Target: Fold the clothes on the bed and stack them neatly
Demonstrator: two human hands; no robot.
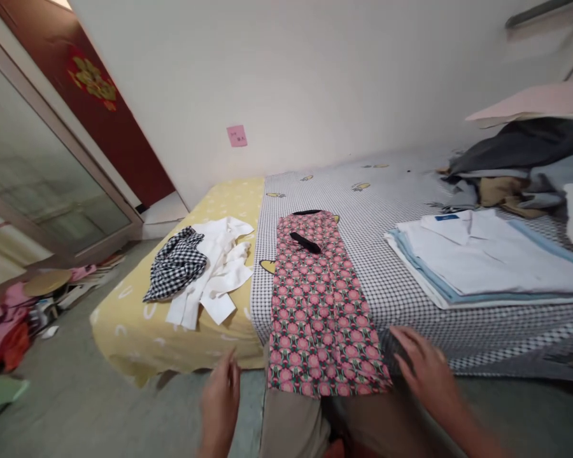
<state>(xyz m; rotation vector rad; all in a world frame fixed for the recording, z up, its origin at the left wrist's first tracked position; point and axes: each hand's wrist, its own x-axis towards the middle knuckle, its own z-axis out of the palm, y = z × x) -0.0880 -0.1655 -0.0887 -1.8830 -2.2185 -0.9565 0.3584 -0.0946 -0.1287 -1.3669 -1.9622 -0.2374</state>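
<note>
On the checked sheet [377, 254], just beside its seam with the yellow sheet [172, 346], the pink floral garment [315, 305] lies lengthwise before you. Its black-trimmed end points toward the wall [344, 83], while the wide hem comes over the bed's near edge to your trousers [291, 423]. A black strap [305, 243] lies slantwise across its upper part.

Your right hand [423, 366] is open, fingers apart and slightly bent, close beside the hem's right corner; whether a fingertip touches the cloth, you cannot tell from this view. Your left hand [222, 394] is apart from the garment, out past its left edge. Its fingers are close together and nothing shows in them, but blur and the side-on angle hide how far open they are.

In handling this piece, take both hem corners at matching points and draw them evenly, so the side edges run straight. Use a light pull: the cloth looks thin and could slide toward you or pucker. Smooth with flat palms from the middle outward, and keep the strap flat so it leaves no lump. Mind the overhanging hem, which your knees could catch. Keep your left arm off the white garment [210, 267] and black-and-white checked cloth [176, 264], and your right off the stacked shirts [496, 261].
</note>
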